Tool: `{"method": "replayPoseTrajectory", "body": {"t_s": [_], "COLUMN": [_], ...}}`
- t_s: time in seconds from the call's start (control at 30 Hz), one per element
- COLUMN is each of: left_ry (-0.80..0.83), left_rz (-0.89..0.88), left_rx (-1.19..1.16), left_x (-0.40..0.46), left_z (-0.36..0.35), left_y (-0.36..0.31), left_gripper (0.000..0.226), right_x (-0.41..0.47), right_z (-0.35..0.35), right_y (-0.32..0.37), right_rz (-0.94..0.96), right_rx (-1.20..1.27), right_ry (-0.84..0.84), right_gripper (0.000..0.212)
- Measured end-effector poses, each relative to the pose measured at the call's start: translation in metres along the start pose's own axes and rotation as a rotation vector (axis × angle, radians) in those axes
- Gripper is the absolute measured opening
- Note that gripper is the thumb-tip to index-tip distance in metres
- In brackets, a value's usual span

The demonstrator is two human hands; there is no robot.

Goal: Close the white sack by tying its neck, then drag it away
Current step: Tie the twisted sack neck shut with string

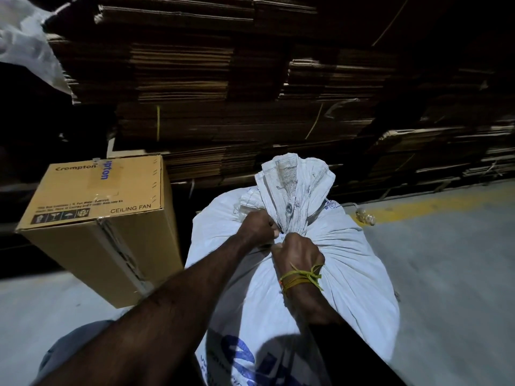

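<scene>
The sack (334,260) is white, its woven cloth showing fine grey creases where the neck (292,196) gathers, with blue print low on its near side and small blue scribbles near the neck. Yellow and orange thread (301,278) circles the wrist of the right hand (296,250). The carton (97,218) is tan, lettered in dark blue, with black symbols. Behind, the stacked cardboard (250,93) is dim brown in layered stripes. The floor (446,274) is pale grey with a worn yellow line (434,203).
</scene>
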State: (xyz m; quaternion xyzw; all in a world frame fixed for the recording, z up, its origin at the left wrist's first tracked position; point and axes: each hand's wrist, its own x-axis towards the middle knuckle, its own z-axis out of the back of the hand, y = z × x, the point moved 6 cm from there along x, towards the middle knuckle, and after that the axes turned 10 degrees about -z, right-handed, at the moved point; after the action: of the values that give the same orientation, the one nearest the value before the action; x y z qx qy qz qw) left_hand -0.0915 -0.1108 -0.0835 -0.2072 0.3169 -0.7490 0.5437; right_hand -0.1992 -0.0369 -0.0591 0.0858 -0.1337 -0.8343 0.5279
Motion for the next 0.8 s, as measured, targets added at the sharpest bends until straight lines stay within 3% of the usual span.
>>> {"method": "replayPoseTrajectory", "body": {"t_s": [0.67,0.8], "left_ry": [-0.015,-0.016], "left_rz": [-0.005,0.012], "left_rx": [-0.050,-0.108], "left_x": [-0.003,-0.002], "left_z": [0.002,-0.001], "left_y": [-0.002,0.005], "left_gripper": [0.006,0.020], "right_x": [0.010,0.014], "right_z": [-0.003,-0.008], "right_y": [-0.001,-0.004], "right_rz": [-0.009,-0.034], "right_rx": [-0.015,0.030], "right_ry": [0.016,0.094], "right_gripper": [0.026,0.033]}}
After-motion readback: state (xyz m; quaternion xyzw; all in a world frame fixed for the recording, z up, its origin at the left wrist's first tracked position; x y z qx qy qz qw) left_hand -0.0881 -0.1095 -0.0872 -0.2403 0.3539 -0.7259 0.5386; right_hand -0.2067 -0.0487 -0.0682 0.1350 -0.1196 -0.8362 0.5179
